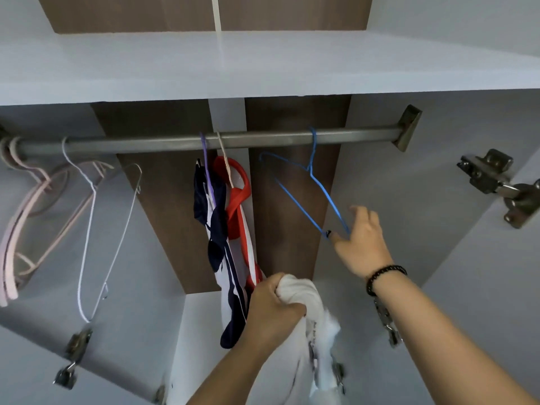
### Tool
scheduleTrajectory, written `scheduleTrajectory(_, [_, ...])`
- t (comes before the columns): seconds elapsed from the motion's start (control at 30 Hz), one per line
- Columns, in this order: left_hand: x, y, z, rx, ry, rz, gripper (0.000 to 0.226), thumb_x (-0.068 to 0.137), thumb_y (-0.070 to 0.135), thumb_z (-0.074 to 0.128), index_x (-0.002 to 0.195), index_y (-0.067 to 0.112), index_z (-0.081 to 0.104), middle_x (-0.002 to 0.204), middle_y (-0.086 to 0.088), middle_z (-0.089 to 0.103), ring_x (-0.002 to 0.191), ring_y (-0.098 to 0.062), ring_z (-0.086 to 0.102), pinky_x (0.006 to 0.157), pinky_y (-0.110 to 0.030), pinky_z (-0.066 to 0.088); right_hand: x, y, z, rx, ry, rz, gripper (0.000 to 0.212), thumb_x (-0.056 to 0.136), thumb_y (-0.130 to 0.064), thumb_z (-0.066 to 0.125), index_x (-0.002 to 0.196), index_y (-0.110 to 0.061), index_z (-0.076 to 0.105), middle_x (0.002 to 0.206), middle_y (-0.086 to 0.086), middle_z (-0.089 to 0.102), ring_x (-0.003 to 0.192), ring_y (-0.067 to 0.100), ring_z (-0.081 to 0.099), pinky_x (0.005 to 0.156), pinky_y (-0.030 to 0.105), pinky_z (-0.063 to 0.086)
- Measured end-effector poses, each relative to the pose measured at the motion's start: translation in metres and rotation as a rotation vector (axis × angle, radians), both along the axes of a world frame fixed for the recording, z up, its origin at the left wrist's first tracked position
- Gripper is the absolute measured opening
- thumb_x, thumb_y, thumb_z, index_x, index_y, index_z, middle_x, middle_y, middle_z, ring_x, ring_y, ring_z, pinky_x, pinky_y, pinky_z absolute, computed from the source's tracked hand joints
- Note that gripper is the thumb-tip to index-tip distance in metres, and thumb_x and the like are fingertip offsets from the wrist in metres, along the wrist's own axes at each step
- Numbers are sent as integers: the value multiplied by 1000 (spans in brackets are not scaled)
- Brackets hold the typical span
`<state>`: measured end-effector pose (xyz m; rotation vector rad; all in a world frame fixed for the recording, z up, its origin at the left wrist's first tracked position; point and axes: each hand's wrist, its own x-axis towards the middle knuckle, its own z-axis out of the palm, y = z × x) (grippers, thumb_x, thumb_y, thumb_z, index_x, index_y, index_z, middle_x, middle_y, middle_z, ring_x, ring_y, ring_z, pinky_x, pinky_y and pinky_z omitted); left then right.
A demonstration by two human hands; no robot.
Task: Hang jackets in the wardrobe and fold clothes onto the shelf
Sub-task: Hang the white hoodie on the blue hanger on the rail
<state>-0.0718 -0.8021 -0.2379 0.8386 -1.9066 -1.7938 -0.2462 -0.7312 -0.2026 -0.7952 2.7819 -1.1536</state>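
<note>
my left hand (273, 305): fingers curled tight round a bunched white garment (304, 323), fist at its top; the cloth trails down from the fist toward the bottom edge of the view, in front of the wardrobe opening.

my right hand (363, 241): raised to the lower corner of the blue wire hanger (314, 197); thumb and a fingertip pinch the wire at that corner, the other fingers loosely spread above. black bead bracelet (384, 277) on this wrist.

blue wire hanger: hook over the metal rail (263, 140), right of centre, body swung and tilted toward my right hand; carries nothing.

metal rail: runs across the wardrobe under the white shelf (263, 65); right end in a bracket (409, 127).

centre of rail: a purple hanger (206, 168) with a navy-and-white garment (217, 229), and just beside it a red-and-white garment (242, 200) on a pale hanger; both hang just left of my left fist, the navy one reaching below it.

left of rail: white wire hanger (99, 229), bare; pink hangers (26, 223), several bunched at the far left end.

door hinge (491, 176): metal, on the right wall, upper right. further hinges low on the left wall (73, 361).
</note>
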Motion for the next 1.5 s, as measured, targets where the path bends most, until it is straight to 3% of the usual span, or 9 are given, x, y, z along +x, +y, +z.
scheduleTrajectory(0.1, [-1,-15,3,113,4,118,44,73,-17,56,95,19,68,81,3,73,73,-9,68,65,-20,55,-17,-29,-4,89,-128,-25,56,85,-18,66,132,-6,39,129,17,46,118,35,48,94,36,43])
scheduleTrajectory(0.23, [3,-35,13,151,-3,149,44,74,-7,61,105,24,64,92,3,72,88,-14,68,77,-23,56,-36,-42,-8,-34,-466,-141,31,87,-5,52,118,-5,49,101,17,66,65,23,61,49,24,46])
scheduleTrajectory(0.4, [17,-50,16,248,-72,14,26,70,0,64,74,22,76,82,2,75,81,-13,71,76,-23,56,-37,-47,-3,-168,-338,-68,24,90,-20,57,67,-18,67,66,-5,56,53,13,46,47,20,33])
scheduleTrajectory(0.5, [30,-48,10,408,-109,142,31,50,19,67,79,19,77,87,-8,74,88,-26,69,88,-39,54,-26,-38,0,-227,-289,-48,32,91,-23,54,62,-17,65,56,-6,56,43,6,40,44,20,30])
scheduleTrajectory(0.63, [44,-42,8,548,-122,290,32,62,21,72,94,17,77,94,-15,74,94,-34,67,89,-44,54,-10,-18,13,-317,-232,-29,36,94,-21,50,59,-16,61,31,-10,34,31,5,34,41,20,25])
scheduleTrajectory(0.9, [67,-33,28,661,34,447,19,90,18,62,103,4,66,99,-18,68,90,-30,64,80,-41,50,62,68,-5,-384,-219,165,40,95,-12,52,55,-18,57,39,-12,37,40,3,33,44,15,26])
scheduleTrajectory(1.13, [86,6,42,596,24,414,12,90,2,53,98,1,62,85,-19,63,74,-28,61,67,-38,50,112,146,-23,-318,-133,368,25,99,-14,45,92,-32,61,59,-17,53,54,1,42,55,18,36])
scheduleTrajectory(1.27, [117,21,38,451,7,532,20,84,-6,62,104,-3,60,84,-19,64,70,-28,62,60,-33,50,122,179,-32,-232,-176,467,26,93,-7,52,78,-28,54,66,-4,48,62,7,41,60,27,36])
scheduleTrajectory(1.5, [170,47,14,169,-189,664,19,78,12,72,72,13,55,70,-6,60,63,-19,56,53,-27,40,166,192,-67,-110,-274,478,30,91,-10,59,62,-19,57,56,-5,41,54,5,35,55,27,30])
